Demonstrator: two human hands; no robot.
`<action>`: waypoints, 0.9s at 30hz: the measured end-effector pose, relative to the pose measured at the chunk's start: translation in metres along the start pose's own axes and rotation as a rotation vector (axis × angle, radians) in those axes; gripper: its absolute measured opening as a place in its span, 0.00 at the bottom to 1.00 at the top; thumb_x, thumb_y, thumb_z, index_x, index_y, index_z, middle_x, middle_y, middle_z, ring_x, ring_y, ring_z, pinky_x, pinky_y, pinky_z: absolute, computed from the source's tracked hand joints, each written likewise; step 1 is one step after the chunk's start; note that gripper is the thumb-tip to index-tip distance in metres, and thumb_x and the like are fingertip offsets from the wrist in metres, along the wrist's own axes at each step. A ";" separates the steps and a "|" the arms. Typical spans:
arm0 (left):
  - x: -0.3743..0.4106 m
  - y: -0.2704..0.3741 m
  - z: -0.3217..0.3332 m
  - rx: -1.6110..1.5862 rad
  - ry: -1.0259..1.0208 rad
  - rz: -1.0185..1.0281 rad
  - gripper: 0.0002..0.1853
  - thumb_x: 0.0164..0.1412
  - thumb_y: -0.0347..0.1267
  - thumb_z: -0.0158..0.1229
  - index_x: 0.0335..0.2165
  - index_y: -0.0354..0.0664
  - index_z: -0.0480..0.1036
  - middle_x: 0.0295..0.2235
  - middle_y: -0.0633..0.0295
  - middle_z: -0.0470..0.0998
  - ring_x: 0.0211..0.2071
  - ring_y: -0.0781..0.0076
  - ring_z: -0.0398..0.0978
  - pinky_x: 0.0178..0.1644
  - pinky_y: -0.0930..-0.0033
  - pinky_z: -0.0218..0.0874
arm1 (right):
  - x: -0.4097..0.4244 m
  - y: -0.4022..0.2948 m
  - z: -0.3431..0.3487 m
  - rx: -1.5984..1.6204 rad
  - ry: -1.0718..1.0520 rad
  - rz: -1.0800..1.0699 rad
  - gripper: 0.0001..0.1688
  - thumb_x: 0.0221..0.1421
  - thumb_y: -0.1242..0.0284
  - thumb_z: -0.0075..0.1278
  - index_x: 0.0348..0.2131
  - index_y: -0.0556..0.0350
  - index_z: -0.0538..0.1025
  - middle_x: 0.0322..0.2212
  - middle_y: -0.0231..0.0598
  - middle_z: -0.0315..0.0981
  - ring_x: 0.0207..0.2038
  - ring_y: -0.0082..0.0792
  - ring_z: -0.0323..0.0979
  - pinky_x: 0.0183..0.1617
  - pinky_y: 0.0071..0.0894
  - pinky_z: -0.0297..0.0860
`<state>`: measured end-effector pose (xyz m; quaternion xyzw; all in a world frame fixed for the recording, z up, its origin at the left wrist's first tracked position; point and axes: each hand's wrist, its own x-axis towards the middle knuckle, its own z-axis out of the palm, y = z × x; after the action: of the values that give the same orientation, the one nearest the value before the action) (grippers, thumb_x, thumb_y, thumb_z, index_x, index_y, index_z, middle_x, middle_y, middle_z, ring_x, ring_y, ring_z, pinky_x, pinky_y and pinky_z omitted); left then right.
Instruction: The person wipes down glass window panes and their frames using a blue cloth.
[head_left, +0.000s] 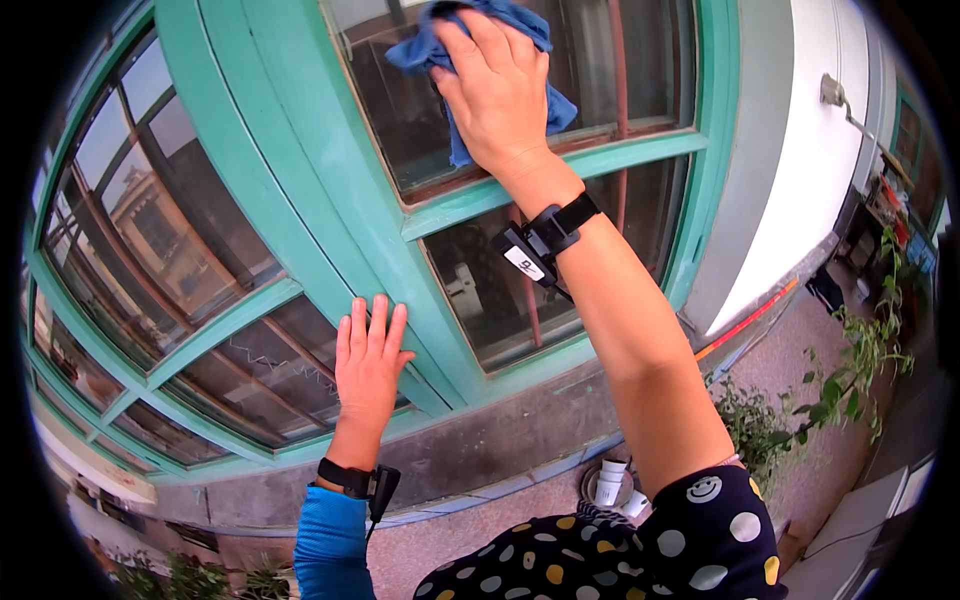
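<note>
A blue cloth (559, 109) is bunched under my right hand (499, 90), which presses it against the upper window pane (585, 67) of a green-painted frame. Part of the cloth hangs below my palm, and my fingertips are partly blurred. My left hand (371, 349) rests flat on the green window frame (420, 300), with its fingers pointing up and nothing in its grasp. A lower glass pane (480, 300) lies between my two arms, with reddish bars behind it. Each wrist wears a black strap with a small device (555, 232).
A stone sill (517, 442) runs under the windows. White cups (609, 484) stand on a round tray near my right side. Leafy plants (757, 420) grow at the right, by a white wall (780, 187). More barred window panes (165, 217) extend left.
</note>
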<state>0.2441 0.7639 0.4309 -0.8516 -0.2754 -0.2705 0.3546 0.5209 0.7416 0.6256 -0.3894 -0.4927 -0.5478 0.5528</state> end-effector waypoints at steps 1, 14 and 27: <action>-0.001 0.000 0.000 -0.016 -0.003 0.005 0.45 0.43 0.42 0.67 0.60 0.48 0.60 0.63 0.58 0.55 0.64 0.51 0.50 0.64 0.50 0.47 | -0.001 0.002 -0.003 0.108 0.015 -0.029 0.22 0.51 0.68 0.54 0.46 0.56 0.73 0.49 0.42 0.67 0.53 0.45 0.62 0.54 0.48 0.58; -0.001 0.002 0.005 0.039 -0.017 0.031 0.43 0.46 0.46 0.64 0.60 0.50 0.60 0.63 0.57 0.54 0.64 0.48 0.50 0.65 0.49 0.45 | -0.202 -0.022 -0.049 0.368 0.087 0.734 0.27 0.50 0.73 0.53 0.50 0.60 0.66 0.48 0.45 0.62 0.50 0.45 0.62 0.58 0.42 0.55; -0.003 0.000 0.004 0.150 -0.054 0.047 0.41 0.51 0.49 0.60 0.59 0.45 0.58 0.61 0.50 0.55 0.62 0.39 0.52 0.63 0.42 0.47 | -0.215 0.013 -0.071 0.095 -0.520 -0.043 0.26 0.43 0.56 0.57 0.44 0.40 0.75 0.46 0.26 0.68 0.52 0.36 0.66 0.59 0.60 0.57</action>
<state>0.2427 0.7657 0.4264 -0.8358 -0.2842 -0.2178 0.4162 0.5608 0.7222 0.4028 -0.4798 -0.6516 -0.4174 0.4136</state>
